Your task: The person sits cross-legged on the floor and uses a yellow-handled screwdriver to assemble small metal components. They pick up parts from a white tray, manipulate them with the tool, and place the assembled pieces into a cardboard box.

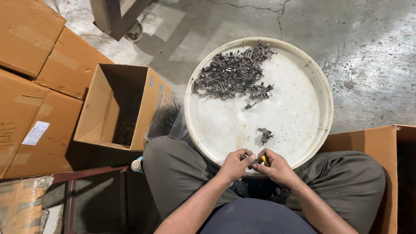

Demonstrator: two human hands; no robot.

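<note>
Cardboard boxes point(39, 82) stacked at left, white label point(35, 132) stuck on one, small metal part point(250, 157) pinched between left hand point(236, 164) and right hand point(277, 168) at round white tray point(323, 86) near rim, axis untellable, yellow tool point(265, 160) gripped in right.

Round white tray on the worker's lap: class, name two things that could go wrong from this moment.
The round white tray rests on the knees, not the floor; a shift could tip the pile of small dark metal parts. The left hand and right hand pinch a tiny part at the rim; it might drop.
</note>
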